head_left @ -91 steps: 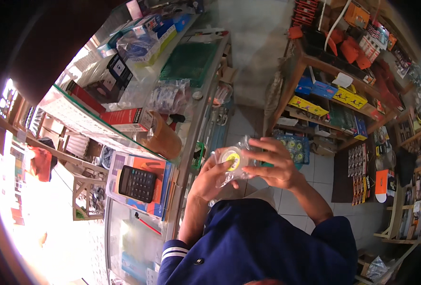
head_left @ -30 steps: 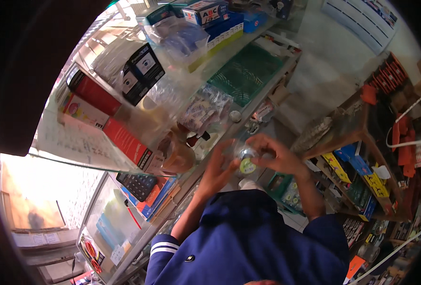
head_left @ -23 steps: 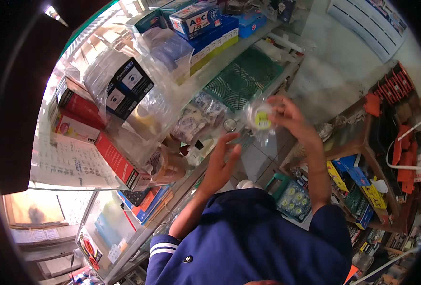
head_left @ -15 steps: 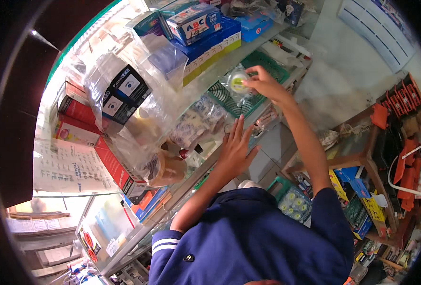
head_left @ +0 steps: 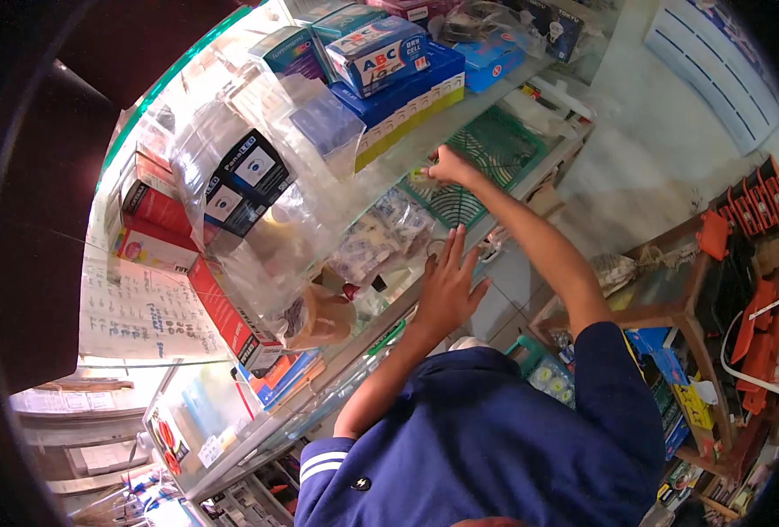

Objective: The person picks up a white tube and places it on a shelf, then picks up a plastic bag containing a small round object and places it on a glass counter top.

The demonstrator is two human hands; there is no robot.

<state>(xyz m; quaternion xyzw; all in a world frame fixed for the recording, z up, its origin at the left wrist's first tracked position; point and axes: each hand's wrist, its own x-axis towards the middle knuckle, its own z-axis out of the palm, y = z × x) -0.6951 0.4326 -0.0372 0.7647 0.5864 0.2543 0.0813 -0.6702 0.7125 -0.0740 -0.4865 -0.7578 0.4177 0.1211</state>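
Note:
My right hand (head_left: 453,167) is closed at the left edge of a green slotted plastic basket (head_left: 505,145), inside the glass display case. Its fingers pinch a small round item with a yellow-green centre (head_left: 419,175), mostly hidden now. My left hand (head_left: 447,294) is held flat with its fingers stretched out, over the front edge of the case, and grips nothing. Close to its fingertips, bags of small patterned packets (head_left: 376,233) lie left of the basket. By my right side, a second green basket (head_left: 517,350) holds several round packs with yellow-green centres.
Battery and bulb boxes (head_left: 381,54) are stacked on the glass top. Plastic-wrapped black packs (head_left: 247,183) and red boxes (head_left: 218,299) stand to the left. A wooden shelf (head_left: 684,290) with orange tools is at the right. Floor tiles (head_left: 504,281) show between case and shelf.
My right hand has moved left with the round item, from over the green basket to its left edge. The whole view has shifted slightly; my left hand stays by the case edge.

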